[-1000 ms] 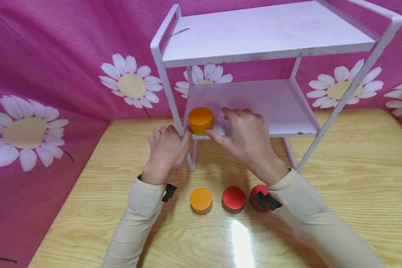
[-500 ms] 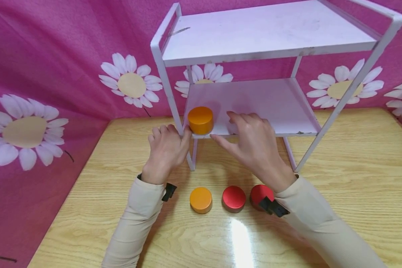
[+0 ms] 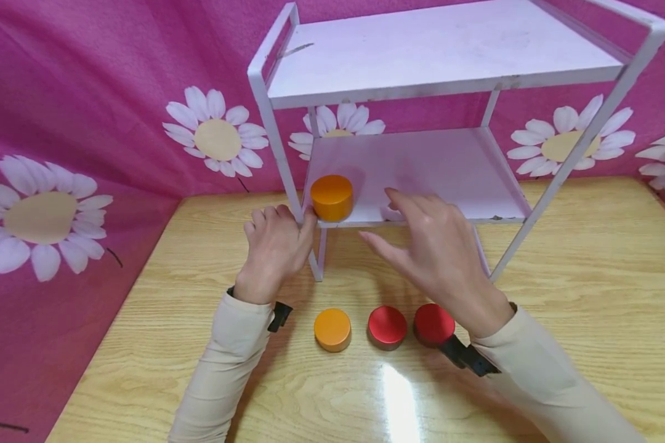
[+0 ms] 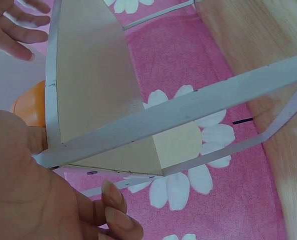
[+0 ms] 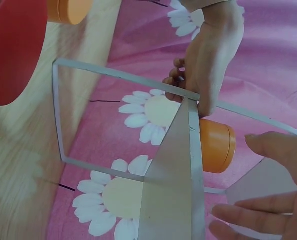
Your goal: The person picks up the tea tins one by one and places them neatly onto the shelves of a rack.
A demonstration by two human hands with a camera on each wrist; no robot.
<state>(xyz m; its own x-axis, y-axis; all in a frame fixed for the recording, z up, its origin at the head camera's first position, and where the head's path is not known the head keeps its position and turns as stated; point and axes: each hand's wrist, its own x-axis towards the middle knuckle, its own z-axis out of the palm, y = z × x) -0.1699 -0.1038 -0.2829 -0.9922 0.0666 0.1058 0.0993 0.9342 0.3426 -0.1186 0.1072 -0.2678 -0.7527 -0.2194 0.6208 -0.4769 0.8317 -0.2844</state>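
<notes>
An orange round tin (image 3: 332, 198) stands at the front left corner of the lower shelf (image 3: 421, 160) of a white two-tier rack (image 3: 438, 55). My left hand (image 3: 277, 249) holds the rack's front left post, the thumb on the tin's side of it and the fingers curled on the other side. The left wrist view shows this hand (image 4: 33, 185) at the shelf corner, with the tin (image 4: 31, 106) partly hidden. Right of the tin, my right hand (image 3: 443, 258) hovers before the shelf edge, thumb and fingers spread, holding nothing; a gap separates it from the tin (image 5: 217, 146).
On the wooden table (image 3: 210, 363), in front of the rack, another orange tin (image 3: 332, 330) and two red tins, one in the middle (image 3: 387, 328) and one (image 3: 433, 324) near my right wrist, stand in a row. A pink flowered cloth (image 3: 133, 80) hangs behind.
My right hand has drawn away from the orange tin on the shelf, back and to the right. That tin and my left hand have stayed in place.
</notes>
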